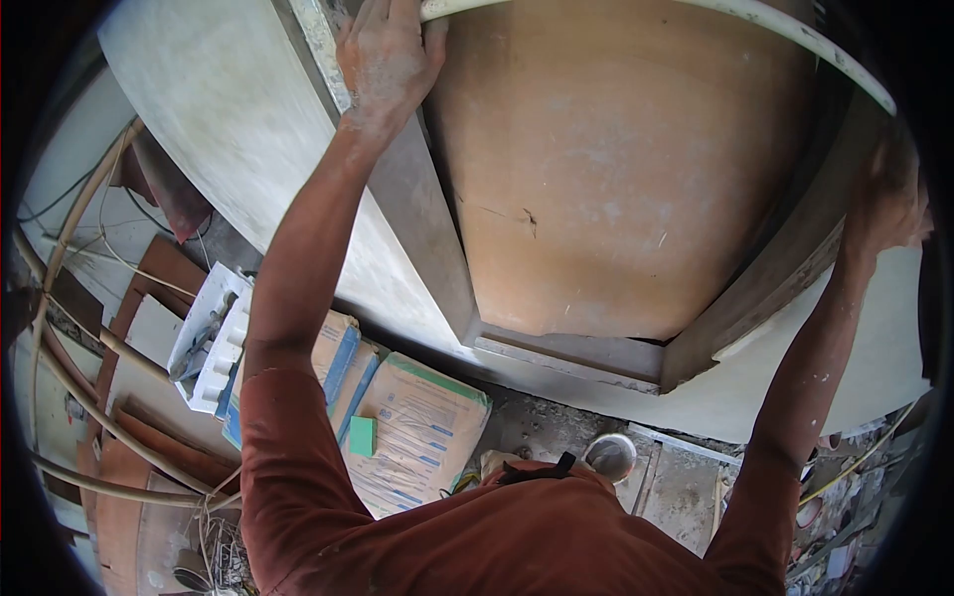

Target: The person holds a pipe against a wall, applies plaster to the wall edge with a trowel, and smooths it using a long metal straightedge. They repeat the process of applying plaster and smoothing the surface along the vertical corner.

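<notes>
At the upper left, the left grip (391,60) is meeting one visible end of a curved white strip (820,45), its fingertips running out of view. At the right, the right grip (887,199) is sitting in shadow just below the other visible end. I cannot tell whether either is closed. The strip's long axis is arching between them, across a recessed brown panel (606,189).

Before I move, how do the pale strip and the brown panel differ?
The pale strip is narrow; the brown panel is broad. The strip looks whitish, the panel brownish with scuffs and a dark mark. The strip crosses in front of the panel. Both run past the view's top edge.
</notes>
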### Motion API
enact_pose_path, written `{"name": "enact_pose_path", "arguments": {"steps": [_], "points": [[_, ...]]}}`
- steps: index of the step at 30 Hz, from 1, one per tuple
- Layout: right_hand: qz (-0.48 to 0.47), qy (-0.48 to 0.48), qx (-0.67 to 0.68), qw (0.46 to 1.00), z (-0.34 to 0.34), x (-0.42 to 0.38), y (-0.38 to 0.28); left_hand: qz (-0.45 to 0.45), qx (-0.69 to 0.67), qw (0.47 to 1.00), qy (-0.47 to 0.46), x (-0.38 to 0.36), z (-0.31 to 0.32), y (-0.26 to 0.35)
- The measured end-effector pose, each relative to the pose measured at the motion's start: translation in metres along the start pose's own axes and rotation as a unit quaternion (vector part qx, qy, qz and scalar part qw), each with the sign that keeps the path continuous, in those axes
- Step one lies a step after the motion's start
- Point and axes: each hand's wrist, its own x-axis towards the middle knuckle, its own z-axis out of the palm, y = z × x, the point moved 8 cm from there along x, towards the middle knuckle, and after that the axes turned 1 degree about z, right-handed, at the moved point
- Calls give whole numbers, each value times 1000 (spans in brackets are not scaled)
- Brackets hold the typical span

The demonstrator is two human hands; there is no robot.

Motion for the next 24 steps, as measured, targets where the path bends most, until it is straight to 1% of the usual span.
{"name": "enact_pose_path", "arguments": {"steps": [1,2,3,5,6,7,8,9,10,11,13,15,17,18,19,20,21,22,23,24], "points": [[2,7,2,1000,-9,4,-8,-102,24,985,-137,-2,23,-17],[-32,4,-1,999,-25,10,-29,-204,48,941,-265,-10,42,-38],[-66,2,-3,998,-36,15,-46,-76,45,993,-76,-6,30,-28],[-65,20,14,998,-47,21,-56,-80,49,979,-181,1,28,-28],[-61,24,24,998,-49,24,-60,-77,56,981,-169,7,24,-36],[-58,31,23,998,-52,24,-65,-44,-19,976,-213,8,27,-36],[-48,13,18,999,-53,24,-67,-13,-95,961,-260,3,30,-30],[-40,-4,14,999,-52,24,-68,-15,-94,961,-260,5,30,-33],[-41,-3,16,999,-52,25,-67,-64,-132,924,-353,5,36,-34],[-48,-5,23,999,-50,25,-66,-112,-166,875,-441,-1,42,-36],[-52,-5,33,998,-49,26,-69,-109,-180,875,-436,-2,41,-39],[-30,-9,31,999,-53,27,-72,-103,-196,875,-430,-5,42,-39],[-35,6,43,998,-63,29,-84,-66,-141,903,-400,-3,36,-40],[-42,21,55,997,-67,30,-87,-64,-140,904,-399,-4,35,-40],[-40,21,54,998,-66,30,-85,-50,-107,914,-388,-5,32,-41],[-32,4,10,999,-61,30,-80,-37,-75,923,-376,-5,29,-44],[-25,-14,-34,999,-56,28,-74,-35,-77,922,-377,-4,28,-49],[-25,-18,-35,999,-52,27,-68,77,-11,938,-339,2,21,-43],[-20,-28,-7,999,-46,28,-59,186,53,936,-295,3,15,-36],[-14,-39,22,999,-39,28,-49,185,49,935,-299,3,14,-44]]}}
